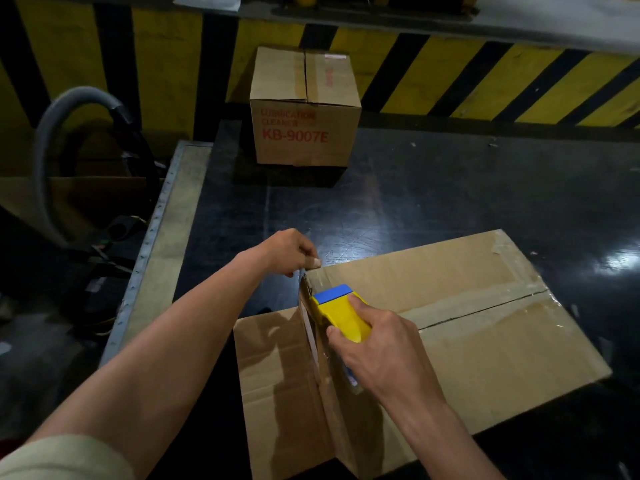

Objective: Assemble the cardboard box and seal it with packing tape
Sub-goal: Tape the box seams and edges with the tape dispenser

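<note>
**A:** Where is the cardboard box (467,327)?

**B:** It lies flat on the dark worktop (433,188), with the top seam closed and glossy clear tape across it. One flap (277,375) spreads outward from the box's left end.

**A:** And the grips?

**B:** The right grip (377,344) is clenched round the yellow tape dispenser (341,315), whose blue edge sits on the box's left top edge. The left grip (291,252) is at the box's far left corner, thumb against curled fingers. Whether it nips tape or cardboard, I cannot tell.

**A:** Anything beyond the box?

**B:** A second box (304,109), closed and with red lettering, stands well behind it against the yellow-and-black striped wall (519,81). A grey hose (59,133) arcs off the worktop, far to the box's left.
</note>
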